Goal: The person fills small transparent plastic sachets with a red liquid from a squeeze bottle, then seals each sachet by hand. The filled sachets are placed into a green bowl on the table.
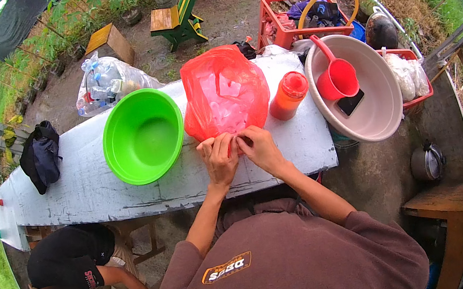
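Note:
My left hand (220, 158) and my right hand (261, 148) meet at the near edge of a red plastic bag (227, 94). The fingers of both pinch its gathered plastic. Through the thin film, pale or clear items show, too blurred to name. Left of the bag stands a bright green plastic basin (148, 136) with nothing inside. Just to its right is a capped bottle (289, 95) with orange-red contents. Farther right, a pale plastic basin (380, 104) holds a red dipper (338, 79) and a black phone (351, 103).
All this rests on a white-topped table (78, 171); a dark cap or cloth (42, 154) lies at left. A clear bag of plastic bottles (109, 84) sits behind. A red crate (271, 28) stands beyond. At lower left a person (69, 252) sits, holding a phone.

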Tool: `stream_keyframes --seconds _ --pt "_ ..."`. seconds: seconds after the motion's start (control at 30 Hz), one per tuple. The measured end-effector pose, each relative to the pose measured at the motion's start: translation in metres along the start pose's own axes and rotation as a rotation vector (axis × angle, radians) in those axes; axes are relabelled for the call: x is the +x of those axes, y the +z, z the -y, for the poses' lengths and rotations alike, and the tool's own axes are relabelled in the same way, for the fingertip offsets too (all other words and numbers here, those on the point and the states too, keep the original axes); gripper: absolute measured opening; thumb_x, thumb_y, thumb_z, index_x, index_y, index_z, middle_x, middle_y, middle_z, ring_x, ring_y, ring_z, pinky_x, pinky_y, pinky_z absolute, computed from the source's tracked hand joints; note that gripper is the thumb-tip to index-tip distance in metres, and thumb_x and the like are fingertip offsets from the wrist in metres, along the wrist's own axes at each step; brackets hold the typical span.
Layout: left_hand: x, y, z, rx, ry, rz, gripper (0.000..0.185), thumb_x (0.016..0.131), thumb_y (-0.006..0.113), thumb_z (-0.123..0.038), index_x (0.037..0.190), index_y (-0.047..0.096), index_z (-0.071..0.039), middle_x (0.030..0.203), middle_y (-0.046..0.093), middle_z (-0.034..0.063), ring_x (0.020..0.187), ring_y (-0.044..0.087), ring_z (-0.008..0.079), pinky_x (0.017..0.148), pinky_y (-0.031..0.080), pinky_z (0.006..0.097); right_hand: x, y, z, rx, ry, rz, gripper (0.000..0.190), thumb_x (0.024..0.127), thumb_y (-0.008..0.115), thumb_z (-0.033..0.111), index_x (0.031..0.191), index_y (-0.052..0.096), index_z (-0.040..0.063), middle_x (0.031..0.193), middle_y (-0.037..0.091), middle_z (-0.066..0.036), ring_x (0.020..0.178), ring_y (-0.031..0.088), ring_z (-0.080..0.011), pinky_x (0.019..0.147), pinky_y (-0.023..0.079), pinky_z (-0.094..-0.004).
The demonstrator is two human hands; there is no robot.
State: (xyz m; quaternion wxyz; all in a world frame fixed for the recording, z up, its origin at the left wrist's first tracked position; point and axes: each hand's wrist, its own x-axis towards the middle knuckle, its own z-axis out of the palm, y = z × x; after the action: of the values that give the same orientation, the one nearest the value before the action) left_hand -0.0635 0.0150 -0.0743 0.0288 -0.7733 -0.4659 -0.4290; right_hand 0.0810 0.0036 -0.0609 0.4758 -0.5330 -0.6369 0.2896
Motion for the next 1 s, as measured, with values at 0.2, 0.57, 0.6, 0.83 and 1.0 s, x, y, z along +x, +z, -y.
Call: stream_keyframes --seconds 0.2,0.57,0.6,0.83,1.0 --pt "0.003 -0.006 0.003 -0.007 0.02 0.019 0.017 0.084 0.073 -0.015 0.098 0.069 -0.008 0.101 0.069 0.0011 0.093 0.053 0.021 0.088 0.037 0.0375 0.005 -0.006 0.001 -0.075 0.01 0.095 0.014 0.086 0.07 0.005 0.095 0.069 -0.004 0.083 0.065 -0.017 0.073 0.065 -0.0292 0.067 0.051 -0.0365" --pt "0.046 -0.046 0.002 -0.003 0.156 0.469 0.016 0.089 0.066 -0.022 0.096 0.067 -0.008 0.089 0.066 0.0047 0.095 0.055 0.0246 0.088 0.036 0.0391 -0.004 -0.003 0.0 0.0 0.036 0.128 0.014 0.087 0.065 0.005 0.097 0.063 -0.004 0.092 0.061 -0.021 0.082 0.063 -0.0375 0.071 0.05 -0.0436" --pt "0.047 -0.046 0.006 0.047 0.201 0.531 0.016 0.089 0.065 -0.023 0.095 0.067 -0.008 0.089 0.066 0.0056 0.095 0.055 0.0245 0.088 0.037 0.039 -0.005 -0.002 -0.003 -0.019 0.027 0.144 0.014 0.087 0.065 0.005 0.099 0.063 -0.003 0.094 0.061 -0.021 0.084 0.063 -0.0382 0.072 0.05 -0.0439" --pt "0.055 -0.042 0.018 0.065 0.346 0.768 0.015 0.09 0.061 -0.021 0.087 0.063 -0.007 0.081 0.065 0.0096 0.085 0.061 0.0264 0.081 0.041 0.0399 -0.007 -0.003 0.007 -0.008 -0.075 0.133 0.015 0.088 0.063 0.004 0.101 0.061 -0.002 0.096 0.059 -0.02 0.088 0.062 -0.0409 0.075 0.05 -0.0451" --pt "0.042 -0.032 0.023 -0.207 0.095 0.651 0.016 0.09 0.058 -0.018 0.082 0.059 -0.004 0.069 0.061 0.0159 0.069 0.061 0.0346 0.069 0.045 0.0441 -0.01 0.003 0.002 0.009 -0.06 0.104 0.013 0.087 0.066 0.003 0.097 0.061 -0.002 0.092 0.058 -0.018 0.084 0.062 -0.0368 0.072 0.05 -0.0419"
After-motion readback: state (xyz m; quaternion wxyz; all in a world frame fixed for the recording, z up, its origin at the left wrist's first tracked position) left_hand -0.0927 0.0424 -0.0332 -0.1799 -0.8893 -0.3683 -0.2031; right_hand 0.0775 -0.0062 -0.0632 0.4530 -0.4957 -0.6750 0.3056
